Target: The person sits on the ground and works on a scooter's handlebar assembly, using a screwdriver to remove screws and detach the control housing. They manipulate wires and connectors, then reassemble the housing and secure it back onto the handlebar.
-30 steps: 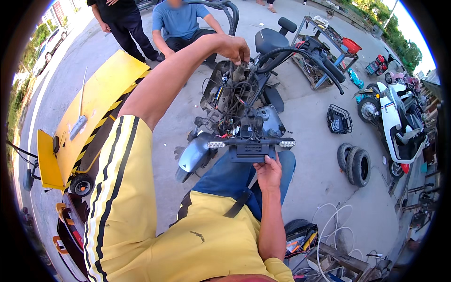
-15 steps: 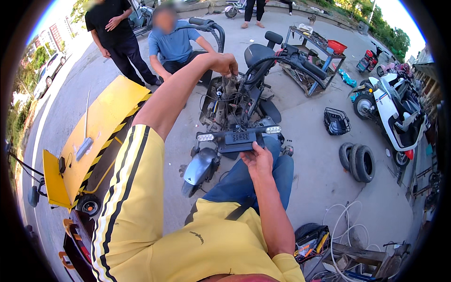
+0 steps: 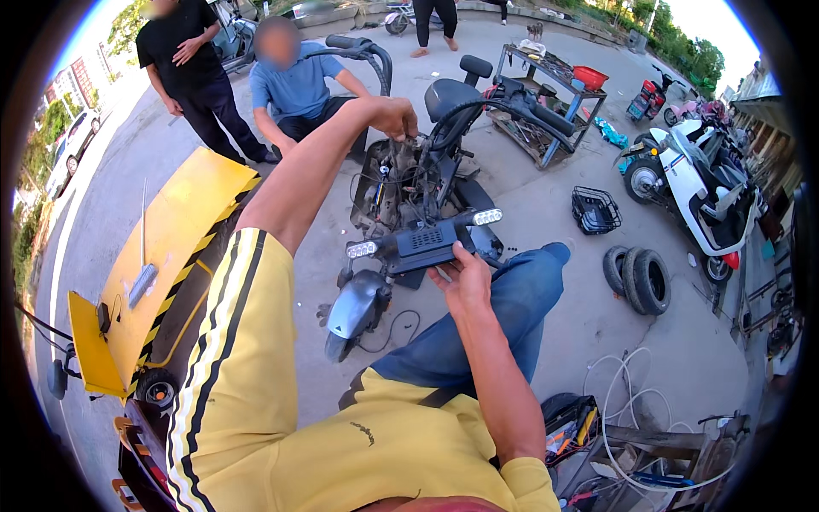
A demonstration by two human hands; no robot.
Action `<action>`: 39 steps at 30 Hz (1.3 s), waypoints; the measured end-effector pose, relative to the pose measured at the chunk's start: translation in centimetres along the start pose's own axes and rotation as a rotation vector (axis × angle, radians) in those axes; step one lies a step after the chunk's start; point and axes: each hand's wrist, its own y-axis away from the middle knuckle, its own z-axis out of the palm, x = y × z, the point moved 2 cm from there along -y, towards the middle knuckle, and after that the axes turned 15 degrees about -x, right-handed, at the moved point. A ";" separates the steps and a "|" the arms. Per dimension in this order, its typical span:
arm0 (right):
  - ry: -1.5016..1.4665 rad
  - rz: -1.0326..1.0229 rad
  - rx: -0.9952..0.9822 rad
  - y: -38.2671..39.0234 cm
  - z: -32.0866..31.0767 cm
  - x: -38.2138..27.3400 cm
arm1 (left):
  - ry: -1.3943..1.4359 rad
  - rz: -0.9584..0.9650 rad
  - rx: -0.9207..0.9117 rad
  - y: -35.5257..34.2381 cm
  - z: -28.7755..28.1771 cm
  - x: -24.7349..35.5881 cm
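Grey concrete (image 3: 529, 200); left hand (image 3: 396, 118), twelve o'clock, was at the scooter frame (image 3: 400, 166), hold unclear; right hand (image 3: 466, 280) pinched light panel (image 3: 426, 241) at four o'clock, one-cornered grip possibly letting it tip.

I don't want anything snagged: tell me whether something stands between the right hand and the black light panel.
Nothing visible does: the right hand directly touches the black light panel at its near right corner.

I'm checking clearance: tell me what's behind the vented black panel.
Past the black panel: exposed frame and, farther back, a black seat. Whatever the panel covers can't be seen.
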 end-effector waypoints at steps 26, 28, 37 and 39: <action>-0.550 0.022 -0.241 -8.4 -5.0 4.1 | 0.101 0.006 0.100 2.0 1.5 1.7; -0.591 0.033 -0.262 -8.5 -5.9 4.6 | 0.119 0.022 0.105 2.2 1.7 1.8; -0.678 0.151 -0.348 -7.2 -6.8 5.6 | 0.304 0.075 0.063 2.1 0.9 0.5; -0.704 0.180 -0.392 -7.0 -7.3 5.9 | 0.310 0.075 0.054 2.2 0.8 0.0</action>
